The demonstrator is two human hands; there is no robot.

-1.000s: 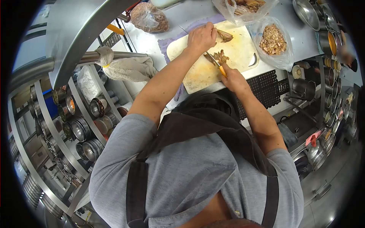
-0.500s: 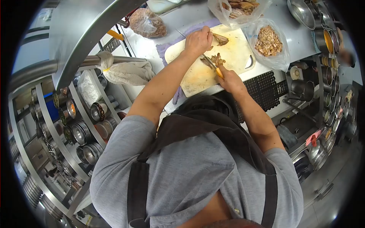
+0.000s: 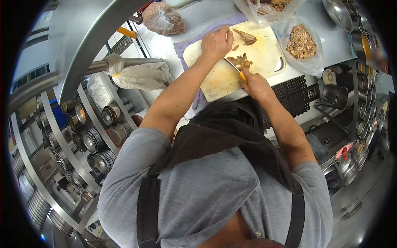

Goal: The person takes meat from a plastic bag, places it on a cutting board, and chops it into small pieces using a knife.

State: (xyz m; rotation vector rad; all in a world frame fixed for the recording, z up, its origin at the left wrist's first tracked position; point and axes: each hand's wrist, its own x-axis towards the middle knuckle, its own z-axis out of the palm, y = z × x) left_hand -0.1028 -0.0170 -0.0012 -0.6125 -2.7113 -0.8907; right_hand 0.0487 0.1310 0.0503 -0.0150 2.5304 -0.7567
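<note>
Brown food bits (image 3: 243,62) lie on a pale board (image 3: 219,84), top middle of the frame. The right hand (image 3: 257,87) wraps its fingers around the yellow handle of a knife (image 3: 243,76). The left hand (image 3: 217,44) is just up and left, fingers curled; I can't tell what they hold. A clear bag (image 3: 315,62) sits upper right.

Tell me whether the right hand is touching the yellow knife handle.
Touching: the head view shows the right hand closed around the yellow knife handle.
</note>
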